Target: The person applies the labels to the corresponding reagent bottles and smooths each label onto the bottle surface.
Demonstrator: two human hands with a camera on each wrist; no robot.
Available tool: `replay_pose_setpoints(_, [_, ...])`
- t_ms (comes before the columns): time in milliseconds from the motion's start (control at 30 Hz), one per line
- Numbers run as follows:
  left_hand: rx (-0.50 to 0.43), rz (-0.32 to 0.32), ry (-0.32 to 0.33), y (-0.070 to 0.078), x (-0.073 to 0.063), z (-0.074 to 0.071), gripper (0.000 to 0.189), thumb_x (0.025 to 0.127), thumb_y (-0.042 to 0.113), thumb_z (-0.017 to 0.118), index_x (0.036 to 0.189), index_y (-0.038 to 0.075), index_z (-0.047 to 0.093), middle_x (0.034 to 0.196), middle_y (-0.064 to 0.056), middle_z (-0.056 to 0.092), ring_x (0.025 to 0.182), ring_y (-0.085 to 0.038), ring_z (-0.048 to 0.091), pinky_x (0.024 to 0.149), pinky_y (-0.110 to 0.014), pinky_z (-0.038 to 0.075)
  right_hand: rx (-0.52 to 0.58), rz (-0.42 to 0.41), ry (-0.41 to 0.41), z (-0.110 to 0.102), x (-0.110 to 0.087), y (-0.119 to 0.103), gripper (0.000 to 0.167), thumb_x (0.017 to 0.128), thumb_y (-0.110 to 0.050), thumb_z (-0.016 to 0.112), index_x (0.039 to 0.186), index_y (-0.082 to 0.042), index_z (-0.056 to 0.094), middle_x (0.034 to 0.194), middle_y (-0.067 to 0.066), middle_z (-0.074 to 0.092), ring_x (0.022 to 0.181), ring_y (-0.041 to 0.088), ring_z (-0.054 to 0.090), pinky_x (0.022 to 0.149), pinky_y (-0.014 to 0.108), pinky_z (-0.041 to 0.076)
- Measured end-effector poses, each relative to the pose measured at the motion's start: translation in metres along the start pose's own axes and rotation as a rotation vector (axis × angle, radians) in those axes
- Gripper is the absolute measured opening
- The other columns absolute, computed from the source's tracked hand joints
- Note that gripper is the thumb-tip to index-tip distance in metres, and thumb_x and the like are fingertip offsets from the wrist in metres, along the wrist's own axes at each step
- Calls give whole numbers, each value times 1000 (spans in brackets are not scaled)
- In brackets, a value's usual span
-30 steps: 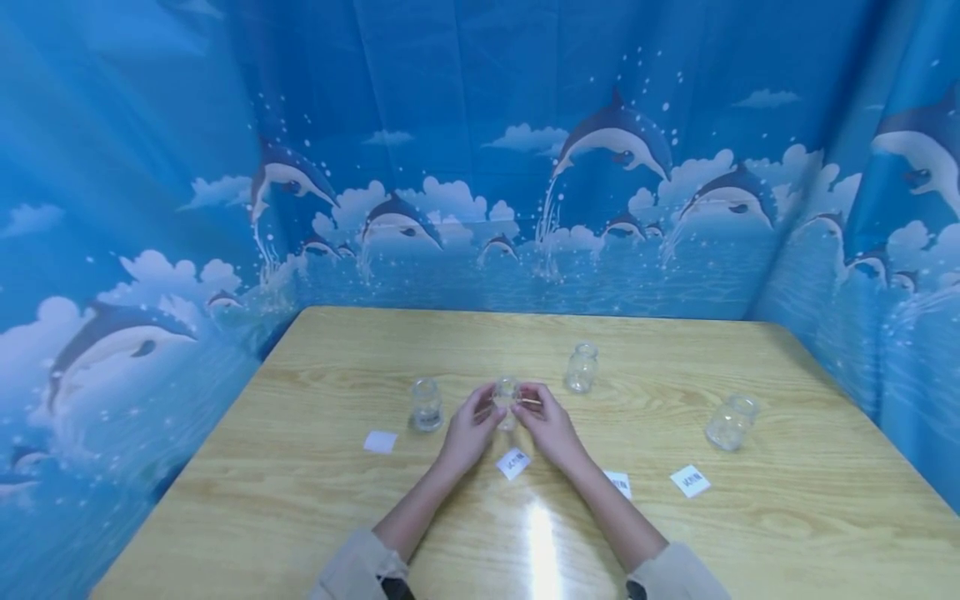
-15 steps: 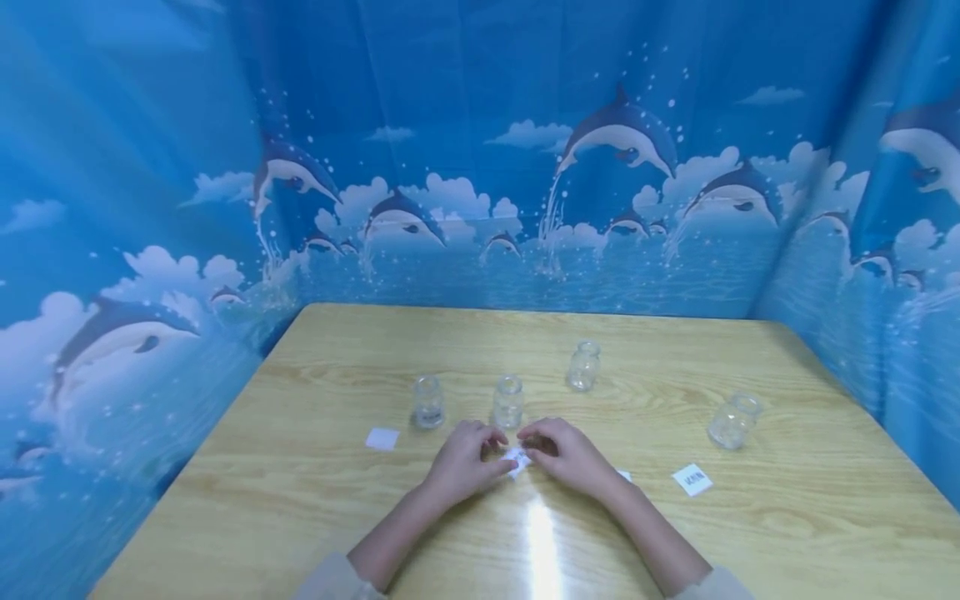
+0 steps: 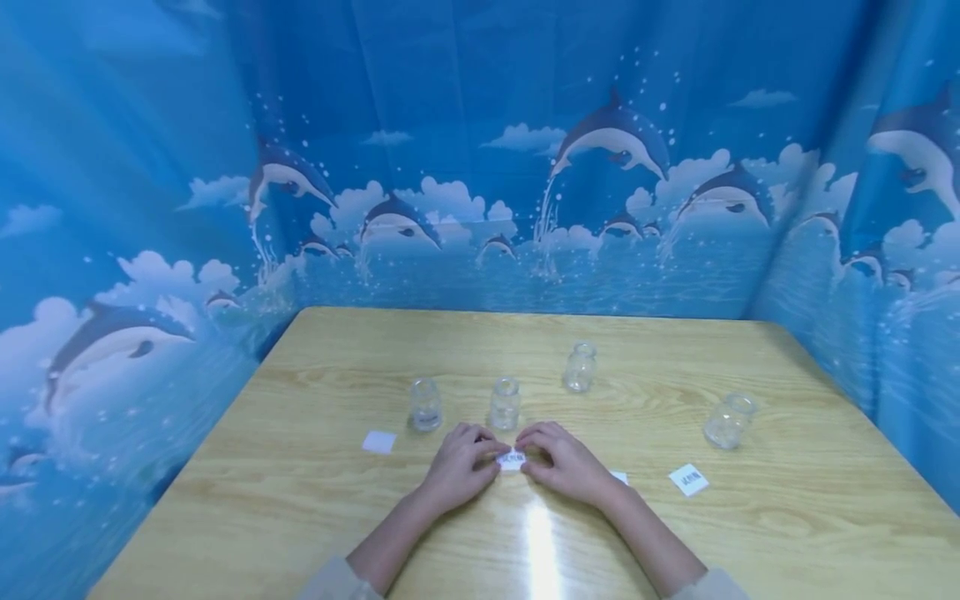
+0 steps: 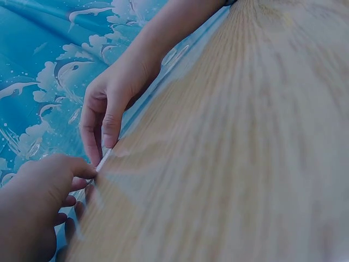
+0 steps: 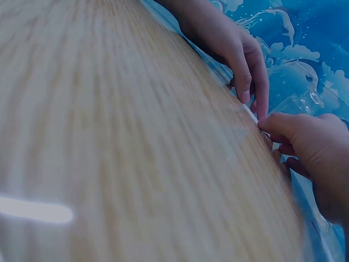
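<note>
A small white card [image 3: 512, 461] with dark printed characters lies on the table between both hands, one edge facing the person. My left hand [image 3: 459, 468] pinches its left side with thumb and forefinger. On the opposite side, my right hand [image 3: 567, 467] holds the card the same way. Low in the left wrist view, the left hand [image 4: 41, 191] meets the card's thin white edge [image 4: 104, 158]. From the right wrist view, the right hand [image 5: 319, 144] is at the card's other end. Just behind the card stands a clear glass jar [image 3: 506, 406].
Another glass jar [image 3: 426, 406] stands left, one [image 3: 581, 368] farther back, and a tilted-looking one [image 3: 730, 422] at right. A blank white card [image 3: 378, 442] lies left; a printed card [image 3: 688, 479] lies right. The right arm partly covers another card [image 3: 619, 477]. A dolphin-print curtain surrounds the wooden table.
Both hands have let go of the middle jar and come nearer the person to the card before it. The card has turned from a diamond angle to lie square.
</note>
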State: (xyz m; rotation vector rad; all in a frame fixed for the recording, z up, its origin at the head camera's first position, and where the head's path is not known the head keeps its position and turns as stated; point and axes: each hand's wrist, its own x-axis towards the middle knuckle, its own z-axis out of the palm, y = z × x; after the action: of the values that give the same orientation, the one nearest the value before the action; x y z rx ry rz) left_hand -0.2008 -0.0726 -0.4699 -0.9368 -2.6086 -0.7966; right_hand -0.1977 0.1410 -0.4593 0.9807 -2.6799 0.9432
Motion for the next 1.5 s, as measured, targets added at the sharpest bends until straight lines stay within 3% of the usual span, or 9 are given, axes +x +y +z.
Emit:
replay_pose_setpoints(233, [-15, -12, -2, 0, 1, 0, 24, 81, 18, 67, 104, 16, 69, 105, 0, 58, 97, -16, 47, 85, -35, 40, -23, 5, 20, 1, 1, -1, 28, 80, -21, 70, 104, -9, 64, 113, -1, 56, 108, 17, 49, 92, 39, 42])
replay_pose_setpoints(500, [12, -32, 31, -2, 1, 2, 31, 78, 28, 70, 105, 14, 67, 104, 0, 58, 94, -16, 46, 82, -33, 39, -24, 34, 34, 3, 3, -4, 25, 79, -17, 71, 101, -6, 65, 110, 1, 57, 105, 19, 50, 91, 40, 43])
replay_pose_setpoints(967, [-12, -84, 23, 0, 1, 3, 25, 76, 27, 72, 97, 14, 66, 101, 3, 57, 90, -13, 44, 81, -32, 39, -33, 47, 55, 4, 2, -12, 25, 77, -13, 72, 98, -3, 64, 108, 4, 58, 103, 20, 50, 90, 39, 44])
replay_pose_setpoints(1500, [-28, -69, 47, 1, 0, 1, 23, 75, 27, 73, 92, 14, 65, 98, 3, 57, 87, -12, 44, 79, -31, 39, -61, 22, 70, 7, 2, -10, 27, 79, -19, 72, 101, -6, 65, 109, 2, 58, 104, 19, 49, 89, 42, 43])
